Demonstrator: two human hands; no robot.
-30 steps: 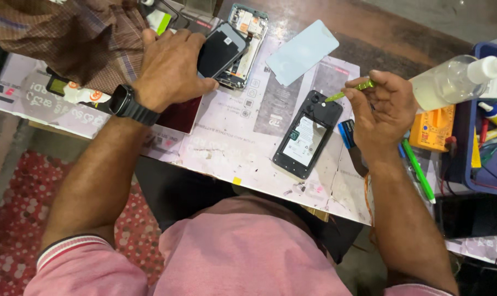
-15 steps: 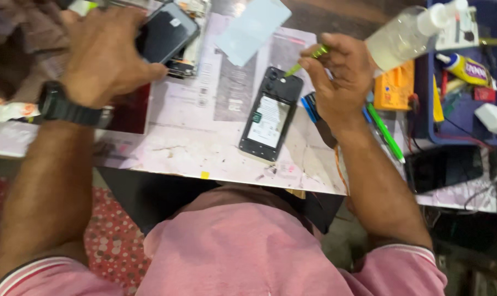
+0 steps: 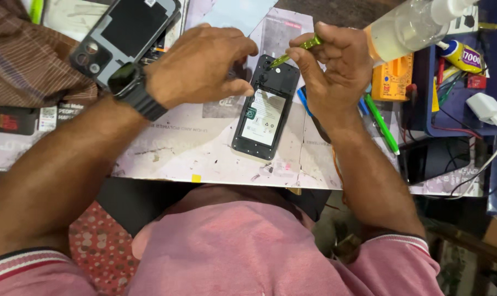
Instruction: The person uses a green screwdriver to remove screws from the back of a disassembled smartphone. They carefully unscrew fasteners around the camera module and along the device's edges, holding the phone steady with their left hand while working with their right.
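Two hands are working over an opened phone (image 3: 265, 112) that lies back-up on the paper-covered bench (image 3: 188, 148), pretty much dead centre and just past the near edge. Its back cover is off, so you can see the battery and the black frame.

Right hand (image 3: 336, 68) has a tight pinch grip on a thin green screwdriver (image 3: 297, 49), with the tip angled down onto the top end of the phone. Left hand (image 3: 199, 63), with a black wristwatch (image 3: 132, 87) on it, sits curled at the phone's top left corner, fingers (image 3: 226, 87) touching the edge; the grip is narrow, but I can't tell if it's holding anything small.

Further out, a grey phone back cover (image 3: 122, 35) lies behind the left wrist. Off to the right there's a green pen (image 3: 383, 123), a clear squeeze bottle (image 3: 410, 24) and a white charger (image 3: 487, 107).
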